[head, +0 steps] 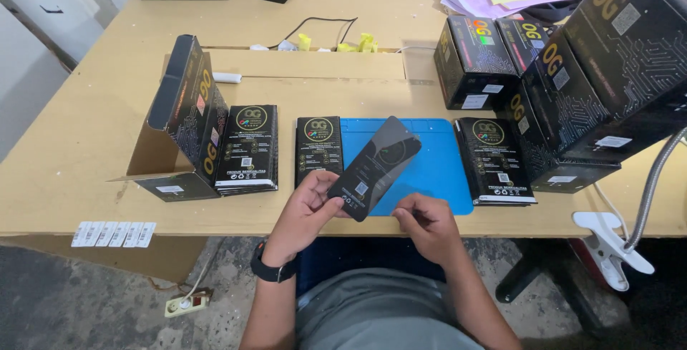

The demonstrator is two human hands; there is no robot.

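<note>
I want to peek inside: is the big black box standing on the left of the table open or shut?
Open. The black box stands tipped on end with its brown cardboard flap folded out toward the table edge. What is inside cannot be seen.

a mat (436, 171) lies at the middle of the table (86, 142), near its front edge. one stack of flat packs (318, 146) lies just left of the mat, another stack (495, 160) just right of it. further left lies a third stack (247, 149), beside an open carton (187, 117) standing on its side. stacked cartons (594, 71) occupy the right rear. a label strip (114, 233) lies at the front left edge. a flat pack (376, 166) is held above the mat's front left.
</note>
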